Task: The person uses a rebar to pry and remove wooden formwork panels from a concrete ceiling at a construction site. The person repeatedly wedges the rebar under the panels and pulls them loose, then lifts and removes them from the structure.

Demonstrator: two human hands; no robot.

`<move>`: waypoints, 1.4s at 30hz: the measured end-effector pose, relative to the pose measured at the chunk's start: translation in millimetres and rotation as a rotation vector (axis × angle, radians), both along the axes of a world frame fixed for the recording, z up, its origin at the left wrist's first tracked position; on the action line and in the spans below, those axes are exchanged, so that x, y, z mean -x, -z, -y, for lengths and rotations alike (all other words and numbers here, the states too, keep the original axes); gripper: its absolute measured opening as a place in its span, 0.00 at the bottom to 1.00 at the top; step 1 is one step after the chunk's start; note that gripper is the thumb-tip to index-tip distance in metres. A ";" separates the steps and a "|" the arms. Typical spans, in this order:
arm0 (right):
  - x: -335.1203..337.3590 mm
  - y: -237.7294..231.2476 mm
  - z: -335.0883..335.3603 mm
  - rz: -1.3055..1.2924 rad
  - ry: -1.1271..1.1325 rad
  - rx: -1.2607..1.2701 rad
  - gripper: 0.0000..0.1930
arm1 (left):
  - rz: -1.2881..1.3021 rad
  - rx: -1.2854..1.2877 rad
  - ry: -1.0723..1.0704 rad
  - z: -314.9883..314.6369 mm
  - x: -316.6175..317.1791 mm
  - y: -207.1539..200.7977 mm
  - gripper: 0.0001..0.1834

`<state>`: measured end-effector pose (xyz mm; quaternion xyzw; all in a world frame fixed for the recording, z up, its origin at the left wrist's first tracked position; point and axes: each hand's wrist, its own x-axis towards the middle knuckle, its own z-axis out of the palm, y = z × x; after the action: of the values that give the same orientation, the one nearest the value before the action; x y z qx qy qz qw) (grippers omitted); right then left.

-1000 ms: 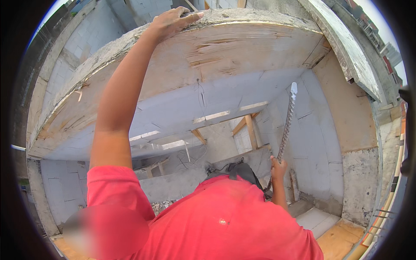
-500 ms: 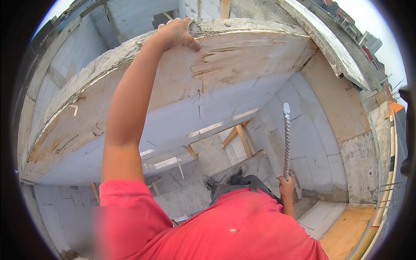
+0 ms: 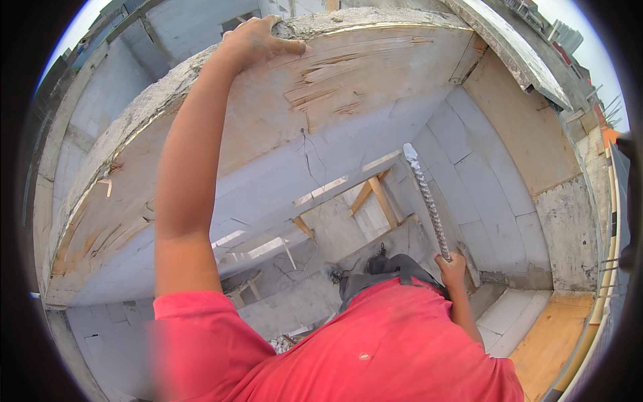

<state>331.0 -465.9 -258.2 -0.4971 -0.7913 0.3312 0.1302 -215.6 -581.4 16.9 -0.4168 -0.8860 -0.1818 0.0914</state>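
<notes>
My left hand (image 3: 253, 43) rests on the rough top edge of a concrete beam (image 3: 362, 23), fingers spread and the thumb over its front. Below the hand, a plywood form board (image 3: 382, 67) covers the beam's face, with splintered, peeling patches. Lower right, my right hand (image 3: 453, 269) is closed round the bottom end of a ribbed steel bar (image 3: 429, 197). The bar points up and tilts left, its flattened pale tip apart from the board and the wall.
Grey block walls (image 3: 479, 157) enclose the space beneath. Far below lies a dusty floor (image 3: 281, 311) near timber props (image 3: 382, 201). A plank (image 3: 506, 50) projects at the upper right, and an orange-brown board (image 3: 552, 348) lies lower right. Thin wire (image 3: 307, 151) dangles from the form board.
The bar has swung from nearly upright to leaning left, and my right hand is slightly higher in view. My left hand stays on the beam. The whole view has shifted a little.
</notes>
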 end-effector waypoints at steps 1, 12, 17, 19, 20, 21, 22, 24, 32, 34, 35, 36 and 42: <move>1.3 -2.0 1.8 0.014 -0.002 -0.007 0.18 | 0.003 0.007 0.010 -0.6 2.3 0.7 0.54; 3.1 3.1 15.1 0.208 -0.046 -0.055 0.19 | 0.002 0.092 0.054 -2.2 16.3 1.6 0.56; 9.1 5.1 13.7 0.170 -0.083 -0.069 0.20 | 0.017 0.089 0.044 0.5 15.4 0.2 0.55; 13.7 7.6 10.3 0.162 -0.080 -0.025 0.20 | -0.032 0.079 0.039 0.5 13.6 0.9 0.55; 16.1 9.8 7.5 0.160 -0.080 0.006 0.21 | -0.055 0.090 0.034 0.4 12.4 0.9 0.55; 19.0 12.8 3.2 0.158 -0.079 0.038 0.21 | -0.062 0.082 0.018 0.1 11.0 0.6 0.55; 22.6 17.2 -2.1 0.139 -0.080 0.057 0.20 | -0.067 0.086 0.005 0.4 9.1 0.3 0.54; 31.7 29.5 -17.5 0.105 -0.066 0.088 0.20 | -0.063 0.079 0.011 -0.3 5.5 -1.6 0.53; 110.6 132.4 -103.4 -0.222 -0.015 0.080 0.18 | 0.119 -0.018 0.030 -7.9 -11.4 -12.1 0.58; 137.3 163.0 -121.0 -0.340 0.062 0.246 0.18 | 0.163 -0.047 0.014 -13.6 -13.5 -11.4 0.62; 152.3 177.2 -131.2 -0.403 0.096 0.321 0.18 | 0.165 -0.028 -0.002 -16.3 -14.0 -10.8 0.63; 166.8 190.3 -140.7 -0.431 0.130 0.370 0.17 | 0.172 -0.045 -0.005 -18.4 -13.9 -10.3 0.63; 240.3 243.6 -172.8 -0.527 0.283 0.546 0.15 | 0.214 -0.028 -0.044 -20.2 -9.8 -6.7 0.65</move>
<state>90.8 -293.1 -501.8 -0.5156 -0.5375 0.6240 0.2364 -205.8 -561.2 23.6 -0.3741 -0.8970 -0.2354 0.0061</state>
